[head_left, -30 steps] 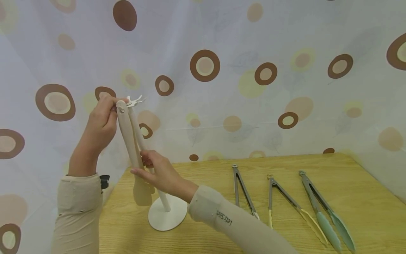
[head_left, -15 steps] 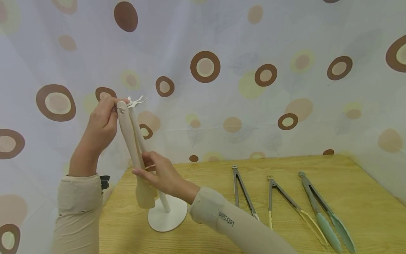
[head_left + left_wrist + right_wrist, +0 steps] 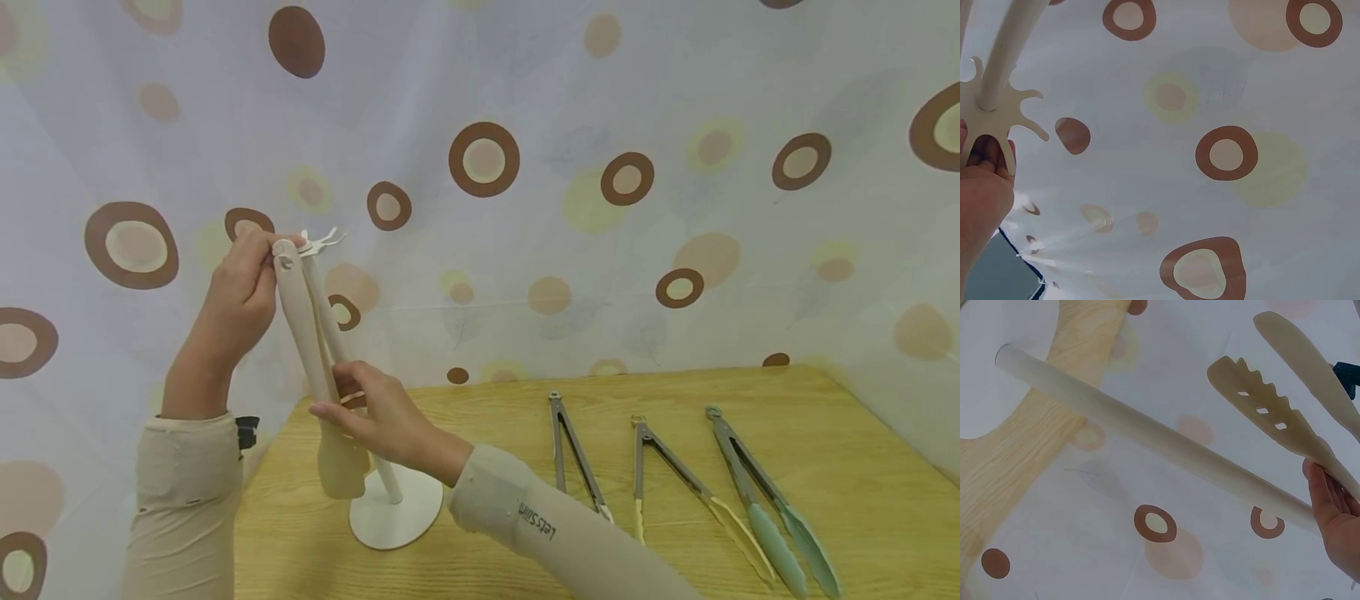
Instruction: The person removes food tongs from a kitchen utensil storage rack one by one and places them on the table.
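Cream kitchen tongs [image 3: 298,317] hang head-down along the pole of a white utensil stand [image 3: 396,510]. My left hand [image 3: 243,279] grips the stand's pronged top [image 3: 1013,112], its fingers curled among the prongs. The tongs' holed upper end sits right beside this hand; whether the hole is over a prong, I cannot tell. Lower down, my right hand [image 3: 386,417] holds the tongs between thumb and fingers. In the right wrist view its fingers touch the slotted arm [image 3: 1266,406], while the other arm [image 3: 1300,359] is spread apart from it.
Three more tongs lie spread on the wooden table to the right: one with a pale tip [image 3: 577,450], a yellow-tipped pair [image 3: 675,467] and a green-tipped pair [image 3: 772,500]. A spotted curtain [image 3: 510,250] hangs behind the table.
The tongs' head has swung slightly to the right and dropped a little. My right hand shifted slightly with it; my left hand stayed at the stand's top.
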`<state>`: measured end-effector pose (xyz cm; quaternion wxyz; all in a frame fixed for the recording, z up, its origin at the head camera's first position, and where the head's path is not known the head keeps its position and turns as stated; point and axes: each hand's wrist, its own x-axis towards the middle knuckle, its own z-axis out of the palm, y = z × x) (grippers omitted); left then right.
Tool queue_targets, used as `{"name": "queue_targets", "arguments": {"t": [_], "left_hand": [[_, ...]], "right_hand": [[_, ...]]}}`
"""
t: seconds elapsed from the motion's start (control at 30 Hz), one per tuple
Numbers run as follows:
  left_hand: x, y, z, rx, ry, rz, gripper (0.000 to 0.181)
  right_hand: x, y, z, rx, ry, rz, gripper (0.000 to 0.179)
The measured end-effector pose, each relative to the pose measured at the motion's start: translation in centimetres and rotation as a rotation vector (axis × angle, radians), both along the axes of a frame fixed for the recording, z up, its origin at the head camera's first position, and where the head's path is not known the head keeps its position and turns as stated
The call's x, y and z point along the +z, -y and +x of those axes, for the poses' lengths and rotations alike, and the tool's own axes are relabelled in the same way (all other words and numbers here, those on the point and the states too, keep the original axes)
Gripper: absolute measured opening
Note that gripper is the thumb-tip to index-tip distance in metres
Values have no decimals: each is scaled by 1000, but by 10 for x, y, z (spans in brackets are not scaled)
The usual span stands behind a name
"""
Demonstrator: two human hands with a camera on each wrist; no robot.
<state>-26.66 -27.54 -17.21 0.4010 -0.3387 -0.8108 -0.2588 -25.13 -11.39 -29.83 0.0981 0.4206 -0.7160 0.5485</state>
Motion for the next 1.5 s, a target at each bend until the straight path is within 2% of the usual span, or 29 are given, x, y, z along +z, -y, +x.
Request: {"name": "queue_targets", "arguments": {"t": [0.23, 0.63, 1.5], "left_hand": [[-1, 1, -1, -4, -7, 2, 19], [0, 0, 2, 28, 14, -9, 22], [-1, 0, 1, 12, 7, 16, 21]], "right_hand": [[2, -1, 2, 11, -8, -7, 36], [4, -2, 5, 4, -21, -10, 35], [6, -11, 20, 26, 6, -63, 31]]}}
